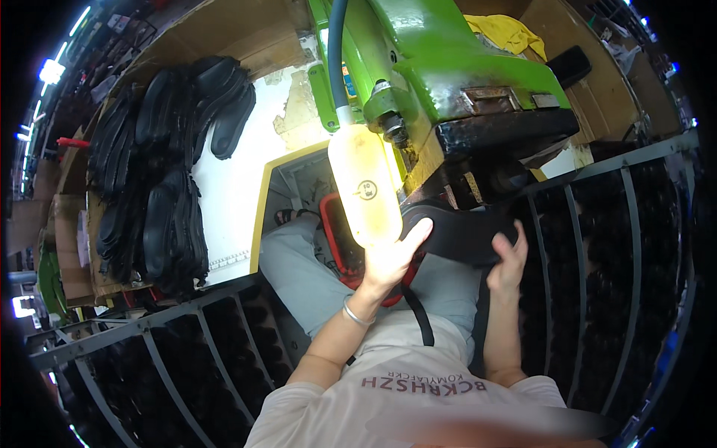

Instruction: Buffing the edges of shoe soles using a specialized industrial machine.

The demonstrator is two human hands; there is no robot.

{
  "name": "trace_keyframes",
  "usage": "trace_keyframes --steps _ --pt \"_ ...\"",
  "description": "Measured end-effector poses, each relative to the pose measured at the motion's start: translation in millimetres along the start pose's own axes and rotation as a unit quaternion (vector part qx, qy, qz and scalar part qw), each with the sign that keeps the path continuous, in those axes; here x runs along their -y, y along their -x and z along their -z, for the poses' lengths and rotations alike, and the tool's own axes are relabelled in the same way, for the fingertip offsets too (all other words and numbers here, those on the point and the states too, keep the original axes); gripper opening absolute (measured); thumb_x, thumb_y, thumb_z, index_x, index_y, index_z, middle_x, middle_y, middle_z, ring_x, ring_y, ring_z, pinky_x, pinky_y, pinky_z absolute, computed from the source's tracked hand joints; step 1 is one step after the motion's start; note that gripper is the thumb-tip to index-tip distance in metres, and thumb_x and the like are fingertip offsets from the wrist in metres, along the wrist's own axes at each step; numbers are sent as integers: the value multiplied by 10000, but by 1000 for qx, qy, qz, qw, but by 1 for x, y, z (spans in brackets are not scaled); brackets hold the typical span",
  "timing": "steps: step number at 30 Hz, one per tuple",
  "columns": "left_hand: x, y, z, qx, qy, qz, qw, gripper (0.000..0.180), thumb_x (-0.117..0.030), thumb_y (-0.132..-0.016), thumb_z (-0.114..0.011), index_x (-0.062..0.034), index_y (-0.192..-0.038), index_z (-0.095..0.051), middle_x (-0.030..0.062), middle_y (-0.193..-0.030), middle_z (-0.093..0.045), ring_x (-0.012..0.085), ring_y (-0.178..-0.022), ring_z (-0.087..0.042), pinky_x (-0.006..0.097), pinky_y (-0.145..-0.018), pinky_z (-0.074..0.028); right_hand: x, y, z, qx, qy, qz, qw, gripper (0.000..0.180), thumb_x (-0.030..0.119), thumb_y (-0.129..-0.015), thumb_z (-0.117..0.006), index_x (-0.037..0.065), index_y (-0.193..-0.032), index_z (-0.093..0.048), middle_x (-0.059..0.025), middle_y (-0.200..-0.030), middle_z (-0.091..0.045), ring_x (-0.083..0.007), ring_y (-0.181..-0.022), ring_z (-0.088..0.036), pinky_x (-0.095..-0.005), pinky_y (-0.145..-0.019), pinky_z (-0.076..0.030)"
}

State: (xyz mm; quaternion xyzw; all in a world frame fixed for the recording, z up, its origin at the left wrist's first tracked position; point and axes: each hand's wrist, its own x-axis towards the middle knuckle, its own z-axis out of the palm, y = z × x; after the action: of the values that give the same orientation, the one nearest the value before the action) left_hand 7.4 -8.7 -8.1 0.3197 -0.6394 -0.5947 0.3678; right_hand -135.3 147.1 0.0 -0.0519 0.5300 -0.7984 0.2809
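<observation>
In front of me, a black shoe sole [461,237] lies at the working head of a green machine [448,63]. My left hand [390,261] grips the sole's left end, with the thumb on top and the other fingers partly hidden behind a glowing yellow lamp [364,183]. Beside the sole's right end is my right hand [508,261], its thumb and fingers apart and holding nothing that I can see. The machine's dark lower head [508,131] overhangs the sole's far edge.
Piled black soles [168,224] cover the left of a white tabletop [224,194]. A red bin [332,231] sits below, between my legs. Metal racks [582,246] packed with dark items flank me. A yellow cloth [504,36] lies in a cardboard box [605,97] at far right.
</observation>
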Motion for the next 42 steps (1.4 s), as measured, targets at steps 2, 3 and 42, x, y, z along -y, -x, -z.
trace_keyframes --steps 2,3,42 --pt "-12 -4 4 34 -167 -82 982 99 -41 -795 -684 2 -865 -629 -1 -759 -620 50 -678 -538 195 -618 -433 26 -24 -22 22 43 43 998 524 -51 -726 -612 -25 -1217 -431 -126 -1087 -563 -214 -974 -576 -327 -868 -470" --pt "-12 -4 7 32 -166 -79 982 99 -41 -795 -684 2 -865 -629 -1 -759 -620 50 -678 -538 195 -618 -433 31 -34 -29 43 89 72 993 514 -43 -733 -613 -7 -1212 -431 -116 -1082 -566 -200 -968 -578 -319 -856 -471" --pt "0 4 28 10 75 12 997 268 75 -774 -656 4 -1002 -533 37 -892 -593 85 -790 -565 206 -703 -470 26 -14 -29 123 160 6 979 270 168 -798 -580 -4 -978 -477 -83 -765 -577 -117 -524 -567 -223 -364 -443"
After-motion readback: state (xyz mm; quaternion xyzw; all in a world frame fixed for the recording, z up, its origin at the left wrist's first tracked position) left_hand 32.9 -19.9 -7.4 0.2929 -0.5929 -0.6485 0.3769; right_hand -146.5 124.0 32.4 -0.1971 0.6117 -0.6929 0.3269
